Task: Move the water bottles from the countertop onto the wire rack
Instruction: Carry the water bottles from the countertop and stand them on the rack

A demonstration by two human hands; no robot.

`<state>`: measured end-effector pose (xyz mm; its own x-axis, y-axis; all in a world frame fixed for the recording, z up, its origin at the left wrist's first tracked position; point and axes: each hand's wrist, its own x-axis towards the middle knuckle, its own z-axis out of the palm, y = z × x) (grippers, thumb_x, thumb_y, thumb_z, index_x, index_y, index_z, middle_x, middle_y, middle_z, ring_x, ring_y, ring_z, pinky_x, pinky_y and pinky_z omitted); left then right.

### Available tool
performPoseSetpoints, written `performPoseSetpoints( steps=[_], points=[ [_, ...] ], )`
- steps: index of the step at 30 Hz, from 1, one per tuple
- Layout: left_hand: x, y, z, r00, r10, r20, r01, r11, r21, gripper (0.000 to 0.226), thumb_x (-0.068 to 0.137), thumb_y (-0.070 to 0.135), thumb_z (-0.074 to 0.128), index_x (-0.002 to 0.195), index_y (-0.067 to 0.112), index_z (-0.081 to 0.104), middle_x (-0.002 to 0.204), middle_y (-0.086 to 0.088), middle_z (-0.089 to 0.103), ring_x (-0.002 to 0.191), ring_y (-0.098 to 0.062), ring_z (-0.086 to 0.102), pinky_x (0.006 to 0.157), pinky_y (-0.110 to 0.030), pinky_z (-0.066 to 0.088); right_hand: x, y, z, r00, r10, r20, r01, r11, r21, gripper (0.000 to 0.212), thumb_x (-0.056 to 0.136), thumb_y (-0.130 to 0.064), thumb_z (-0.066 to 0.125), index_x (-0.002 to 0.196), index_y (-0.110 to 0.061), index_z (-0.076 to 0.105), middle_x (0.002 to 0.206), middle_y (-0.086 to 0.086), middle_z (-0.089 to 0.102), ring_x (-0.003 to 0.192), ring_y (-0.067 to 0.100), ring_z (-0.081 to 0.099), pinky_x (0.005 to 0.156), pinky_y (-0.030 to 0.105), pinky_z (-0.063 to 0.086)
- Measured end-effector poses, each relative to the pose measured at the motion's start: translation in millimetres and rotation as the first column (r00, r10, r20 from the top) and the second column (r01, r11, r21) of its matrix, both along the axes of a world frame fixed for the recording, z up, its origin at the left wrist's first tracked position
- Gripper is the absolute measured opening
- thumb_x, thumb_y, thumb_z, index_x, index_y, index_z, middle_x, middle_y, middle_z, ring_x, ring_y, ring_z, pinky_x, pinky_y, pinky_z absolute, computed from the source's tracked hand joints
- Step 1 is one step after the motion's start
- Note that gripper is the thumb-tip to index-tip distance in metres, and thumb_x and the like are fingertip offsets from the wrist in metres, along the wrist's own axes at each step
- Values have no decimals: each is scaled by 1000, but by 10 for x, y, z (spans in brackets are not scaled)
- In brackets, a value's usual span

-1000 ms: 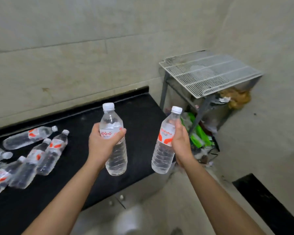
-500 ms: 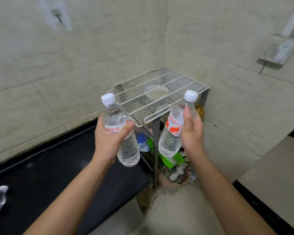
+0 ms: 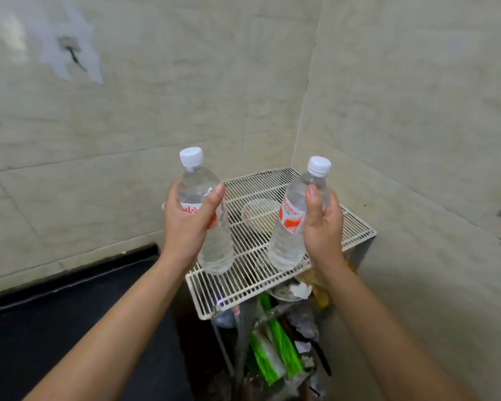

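Note:
My left hand (image 3: 185, 224) grips a clear water bottle (image 3: 213, 244) with a white cap and a red-and-white label, held upright over the left part of the white wire rack (image 3: 243, 282). In my right hand (image 3: 323, 227) is a second, similar bottle (image 3: 289, 241), upright over the rack's right part. Both bottle bases hang close above the rack wires; whether they touch the rack I cannot tell. The black countertop (image 3: 55, 328) lies at the lower left, and none of the bottles lying on it are in view.
The rack stands in a corner between two tiled walls. A shallow round dish (image 3: 259, 212) shows through the wires at the rack's middle. Under the rack lie green packets (image 3: 275, 351) and other clutter. The rack's right edge is close to the right wall.
Both hands have carried their bottles forward, from in front of the rack to over its surface. The view has swung right, and the bottles lying on the countertop have left the frame.

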<state>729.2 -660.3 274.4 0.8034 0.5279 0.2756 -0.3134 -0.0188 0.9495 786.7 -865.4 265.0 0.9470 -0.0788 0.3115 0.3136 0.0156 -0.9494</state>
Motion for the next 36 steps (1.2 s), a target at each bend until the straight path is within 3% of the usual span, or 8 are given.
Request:
performPoseSetpoints(
  steps=[4,10,14,16,22,27,31,36],
  points=[
    [608,134,13,998,55,-43,-53,998,35,52,80,67,68,115,28,61,108,-3,74,101,-25,72,93,-51,58,703,94,70,998,66,3,-65,991,-117,25,103,-38,56,119,-20,63,99,-6,73,90,5,72,78,27,56],
    [1309,305,-29,993,24,-116,-26,1000,-13,44,102,43,52,139,20,47,113,-3,72,86,-7,75,66,-19,56,1556,283,57,990,126,-70,-136,976,-171,32,97,-55,59,112,-28,68,101,-6,77,94,11,74,91,43,59],
    [1712,364,-43,986,25,-167,-30,999,-29,53,101,47,50,146,21,38,119,-5,70,96,-15,75,81,-30,58,2084,489,60,972,215,-99,-233,943,-239,19,100,-49,58,112,-35,63,97,-12,74,84,-3,71,83,28,55],
    [1915,386,-53,982,42,-186,-51,998,-44,53,101,45,51,146,22,35,122,-5,68,104,-20,72,85,-33,57,2345,613,41,963,247,-107,-268,916,-300,15,100,-51,57,110,-41,59,96,-20,70,91,2,68,91,33,53],
    [2415,481,-117,956,97,-277,-97,995,13,50,104,40,49,146,16,35,126,-6,64,103,-12,69,69,-17,57,2826,1005,-53,929,338,-152,-368,892,-262,67,89,-73,50,140,-28,54,127,-5,69,116,17,66,105,46,50],
    [2581,592,-199,937,145,-318,-104,985,140,68,98,54,55,153,20,33,141,-5,59,121,-20,64,104,-50,52,2935,1313,-91,888,423,-179,-456,859,-231,78,90,-75,47,150,-25,44,144,2,61,126,19,61,107,44,49],
    [2561,631,-331,935,197,-294,-152,974,171,67,94,54,62,149,22,42,140,-2,61,123,-19,64,104,-47,53,2932,1407,-242,838,510,-192,-544,807,-229,64,98,-55,57,154,-28,39,132,-16,59,115,3,57,98,26,50],
    [2450,784,-466,913,228,-340,-197,973,122,86,81,63,72,149,20,43,140,-1,61,123,-14,63,104,-41,54,3034,1349,-459,768,561,-310,-641,664,-386,85,88,-77,51,159,-34,28,159,-5,45,139,22,50,110,55,47]
  ],
)
